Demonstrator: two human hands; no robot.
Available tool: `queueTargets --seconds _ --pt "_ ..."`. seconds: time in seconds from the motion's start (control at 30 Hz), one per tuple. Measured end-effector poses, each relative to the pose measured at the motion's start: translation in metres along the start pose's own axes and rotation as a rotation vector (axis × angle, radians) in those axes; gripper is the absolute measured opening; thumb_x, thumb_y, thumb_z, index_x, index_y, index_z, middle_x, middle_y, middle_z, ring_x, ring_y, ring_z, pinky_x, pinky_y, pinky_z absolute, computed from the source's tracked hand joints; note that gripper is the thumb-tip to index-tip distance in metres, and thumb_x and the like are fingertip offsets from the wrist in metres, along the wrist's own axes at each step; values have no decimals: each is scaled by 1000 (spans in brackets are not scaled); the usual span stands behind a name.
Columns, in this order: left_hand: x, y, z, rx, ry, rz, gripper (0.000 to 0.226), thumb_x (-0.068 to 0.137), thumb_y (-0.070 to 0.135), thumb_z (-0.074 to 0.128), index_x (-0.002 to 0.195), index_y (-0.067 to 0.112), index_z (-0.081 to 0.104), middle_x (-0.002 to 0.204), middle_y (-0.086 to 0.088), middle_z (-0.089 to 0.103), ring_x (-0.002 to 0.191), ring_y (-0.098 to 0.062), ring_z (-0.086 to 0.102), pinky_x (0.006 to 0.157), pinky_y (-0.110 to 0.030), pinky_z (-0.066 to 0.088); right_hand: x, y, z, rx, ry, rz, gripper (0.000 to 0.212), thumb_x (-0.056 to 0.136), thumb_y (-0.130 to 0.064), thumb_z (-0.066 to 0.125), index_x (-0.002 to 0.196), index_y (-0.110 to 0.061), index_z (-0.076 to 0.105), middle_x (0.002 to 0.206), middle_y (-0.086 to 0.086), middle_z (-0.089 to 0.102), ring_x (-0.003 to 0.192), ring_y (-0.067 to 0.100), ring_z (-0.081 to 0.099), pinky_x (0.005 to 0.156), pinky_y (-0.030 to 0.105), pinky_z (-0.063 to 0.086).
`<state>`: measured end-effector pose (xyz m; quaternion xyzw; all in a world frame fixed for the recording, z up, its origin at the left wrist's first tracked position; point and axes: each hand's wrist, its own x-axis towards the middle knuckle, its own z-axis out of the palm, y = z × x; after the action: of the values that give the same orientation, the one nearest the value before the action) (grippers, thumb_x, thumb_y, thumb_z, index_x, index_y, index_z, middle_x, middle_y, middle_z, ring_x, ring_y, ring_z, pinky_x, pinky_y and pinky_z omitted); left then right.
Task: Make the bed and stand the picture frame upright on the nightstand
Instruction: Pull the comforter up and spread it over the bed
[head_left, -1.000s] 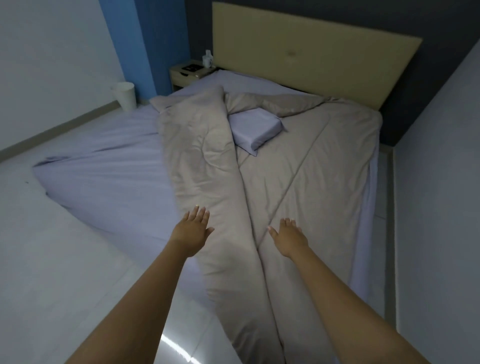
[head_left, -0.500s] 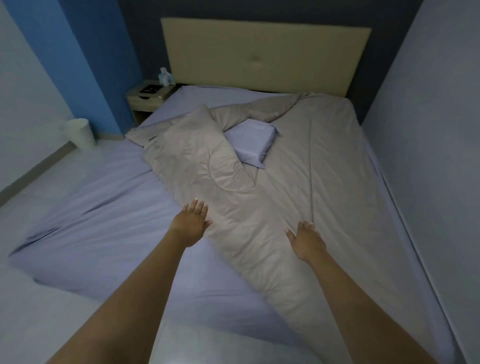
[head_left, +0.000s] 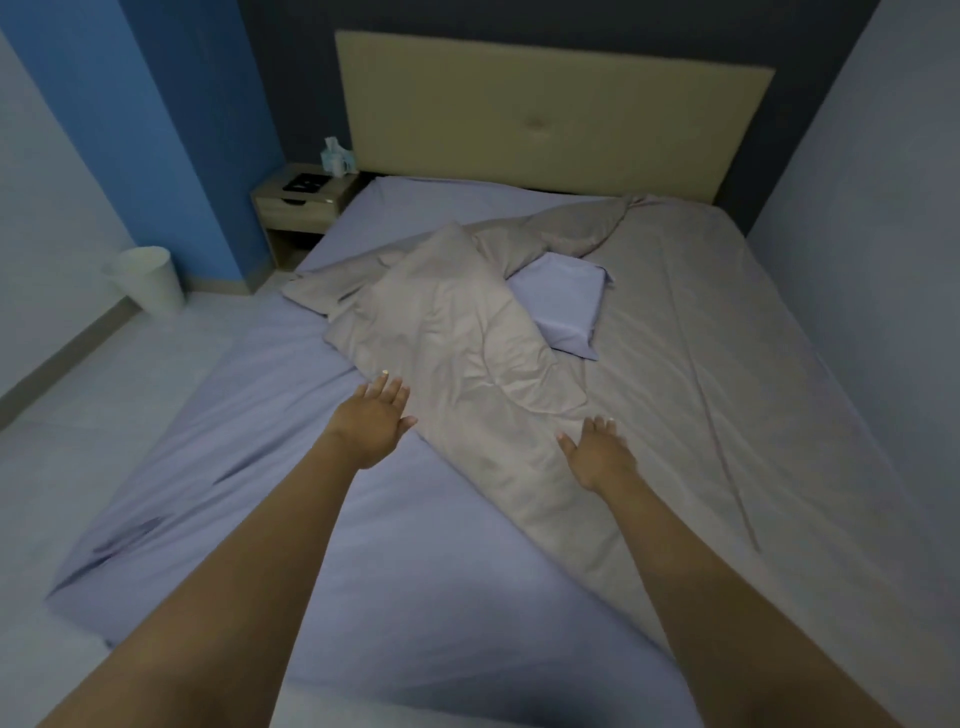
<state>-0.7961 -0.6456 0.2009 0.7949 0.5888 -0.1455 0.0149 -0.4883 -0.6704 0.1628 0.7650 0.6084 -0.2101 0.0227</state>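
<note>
Both hands reach out flat-fingered and empty, the left hand (head_left: 373, 423) at the folded edge of the blanket (head_left: 467, 364), the right hand (head_left: 597, 452) over it, likely to spread it leftward across the bare sheet (head_left: 270, 441). The picture frame (head_left: 304, 183) lies flat on the nightstand (head_left: 298, 205), far left.

Both hands farther fwd over duvet (head_left: 483, 364)
</note>
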Motion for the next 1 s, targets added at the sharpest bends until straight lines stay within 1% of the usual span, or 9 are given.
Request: queueTargets --seconds 0.1,0.3,0.43,0.63,0.73,1.0 --pt "1 -63 6 19 22 54 60 105 39 15 154 7 5 162 -9 2 150 -24 -2 121 -37 4 -4 -59 14 43 27 40 73 100 -52 20 151 -1 8 160 12 7 148 27 5 120 38 8" --pt "-2 -181 34 77 -51 130 60 105 40 14 154 7 2 162 -9 0 149 -24 -3 121 -37 3 -32 -156 64 62 4 156 74 99 -54 19 152 -3 8 161 12 6 148 27 5 120 39 9" --pt "10 -221 41 55 -67 164 60 105 40 13 154 8 2 162 -7 -1 149 -23 -5 122 -37 2 -40 -199 86 74 -25 206 73 99 -53 18 152 -3 6 161 12 4 148 27 2 120 38 7" --pt "21 -264 49 32 -82 191 59 105 39 13 154 8 2 162 -7 -2 149 -22 -4 122 -35 1 -27 -253 96 54 -18 198 73 100 -52 17 151 -2 7 160 13 6 148 28 4 121 39 8" --pt "27 -297 52 30 -77 196 59 105 39 13 154 8 2 162 -7 -1 149 -22 -4 122 -35 1 -23 -285 98 78 -13 206 73 100 -52 17 151 -1 8 160 13 6 148 28 4 121 39 7" --pt "46 -415 68 84 -43 303 59 105 40 14 154 8 4 162 -7 0 150 -21 -4 121 -35 2 -23 -413 121 138 46 283 74 99 -53 16 152 -2 8 160 13 5 148 28 4 120 40 9"
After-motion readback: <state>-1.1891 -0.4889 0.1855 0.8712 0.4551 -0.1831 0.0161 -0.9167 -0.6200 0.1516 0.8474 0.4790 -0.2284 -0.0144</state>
